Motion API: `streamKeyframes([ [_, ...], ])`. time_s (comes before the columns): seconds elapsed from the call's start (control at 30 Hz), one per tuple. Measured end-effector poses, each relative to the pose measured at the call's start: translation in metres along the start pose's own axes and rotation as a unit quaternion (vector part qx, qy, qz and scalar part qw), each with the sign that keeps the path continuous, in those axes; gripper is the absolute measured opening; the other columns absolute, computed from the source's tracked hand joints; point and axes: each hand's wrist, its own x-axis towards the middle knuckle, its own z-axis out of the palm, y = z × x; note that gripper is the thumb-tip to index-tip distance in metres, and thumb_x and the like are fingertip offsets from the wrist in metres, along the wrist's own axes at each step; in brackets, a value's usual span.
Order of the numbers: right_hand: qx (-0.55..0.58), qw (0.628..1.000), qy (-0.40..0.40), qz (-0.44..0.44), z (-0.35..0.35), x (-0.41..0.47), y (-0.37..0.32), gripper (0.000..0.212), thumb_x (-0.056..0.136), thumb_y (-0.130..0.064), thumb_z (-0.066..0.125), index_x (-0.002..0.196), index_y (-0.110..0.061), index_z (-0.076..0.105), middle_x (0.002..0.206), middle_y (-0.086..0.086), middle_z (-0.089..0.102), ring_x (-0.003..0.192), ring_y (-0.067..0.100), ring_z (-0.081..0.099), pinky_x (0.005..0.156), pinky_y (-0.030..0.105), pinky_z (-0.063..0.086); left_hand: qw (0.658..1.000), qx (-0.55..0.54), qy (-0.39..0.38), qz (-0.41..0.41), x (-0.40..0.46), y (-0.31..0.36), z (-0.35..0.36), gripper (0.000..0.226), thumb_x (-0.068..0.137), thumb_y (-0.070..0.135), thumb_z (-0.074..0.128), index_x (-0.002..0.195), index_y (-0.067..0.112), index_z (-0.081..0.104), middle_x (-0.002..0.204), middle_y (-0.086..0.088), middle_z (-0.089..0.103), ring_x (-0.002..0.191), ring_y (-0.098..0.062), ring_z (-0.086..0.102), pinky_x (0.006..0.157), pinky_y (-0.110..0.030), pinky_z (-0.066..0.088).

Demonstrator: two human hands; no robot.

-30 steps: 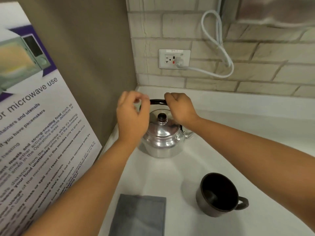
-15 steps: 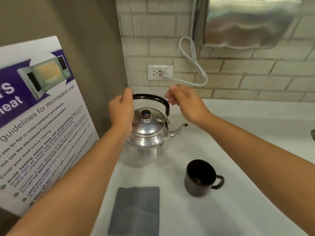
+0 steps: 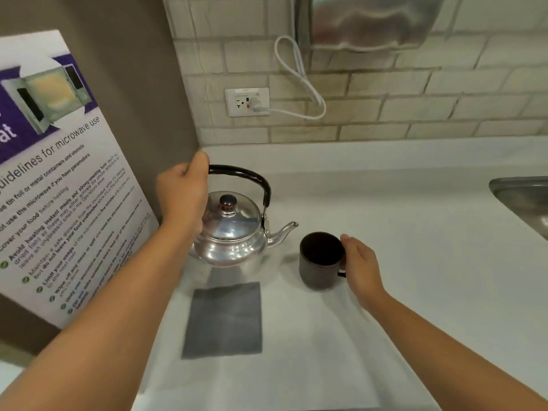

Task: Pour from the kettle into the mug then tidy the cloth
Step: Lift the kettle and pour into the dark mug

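A shiny steel kettle [image 3: 229,232] with a black arched handle stands on the white counter, its spout pointing right toward a dark brown mug [image 3: 318,262]. My left hand [image 3: 184,197] is closed around the left end of the kettle's handle. My right hand [image 3: 360,268] rests against the mug's right side, fingers over its handle; the grip itself is hidden behind the hand. A flat folded grey cloth [image 3: 224,320] lies on the counter just in front of the kettle.
A microwave-use poster [image 3: 56,179] leans against the brown side wall at left. A wall socket [image 3: 247,101] with a white cord sits on the brick backsplash. A steel sink [image 3: 525,200] edge shows at far right, and a metal dispenser [image 3: 370,22] hangs above.
My right hand left the kettle's handle and came down to the mug's right side. My left hand stayed on the kettle handle. The view has shifted, and the kettle now sits closer to the cloth.
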Motion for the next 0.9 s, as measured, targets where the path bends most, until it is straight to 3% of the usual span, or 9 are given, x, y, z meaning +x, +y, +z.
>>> streamKeyframes([
  [0.17, -0.021, 1.000, -0.013, -0.016, 0.001, 0.006, 0.003, 0.047, 0.092, -0.044, 0.041, 0.050, -0.026, 0.030, 0.046, -0.013, 0.035, 0.045, 0.008, 0.035, 0.054, 0.030, 0.033, 0.999, 0.035, -0.015, 0.036, -0.016, 0.012, 0.004, 0.052, 0.074, 0.029, 0.058, 0.031, 0.022, 0.030, 0.032, 0.012, 0.017, 0.034, -0.007, 0.015, 0.033, -0.017, 0.013],
  [0.47, -0.034, 0.998, -0.031, -0.044, -0.001, 0.014, -0.001, 0.048, 0.097, -0.032, 0.040, 0.052, -0.022, 0.031, 0.042, -0.013, 0.036, 0.042, 0.005, 0.034, 0.043, 0.015, 0.031, 0.985, 0.103, -0.050, 0.128, -0.030, 0.027, 0.022, 0.043, 0.068, 0.035, 0.057, 0.037, 0.017, 0.033, 0.033, 0.007, 0.020, 0.042, -0.014, 0.019, 0.050, -0.033, 0.025],
  [0.9, -0.045, 0.997, -0.040, -0.045, -0.002, 0.014, -0.003, 0.045, 0.098, -0.030, 0.041, 0.056, -0.017, 0.031, 0.047, -0.009, 0.035, 0.046, 0.008, 0.034, 0.047, 0.019, 0.031, 0.947, 0.230, -0.071, 0.214, -0.037, 0.058, 0.038, 0.036, 0.070, 0.035, 0.055, 0.045, 0.014, 0.040, 0.043, 0.002, 0.031, 0.045, -0.016, 0.029, 0.050, -0.026, 0.030],
])
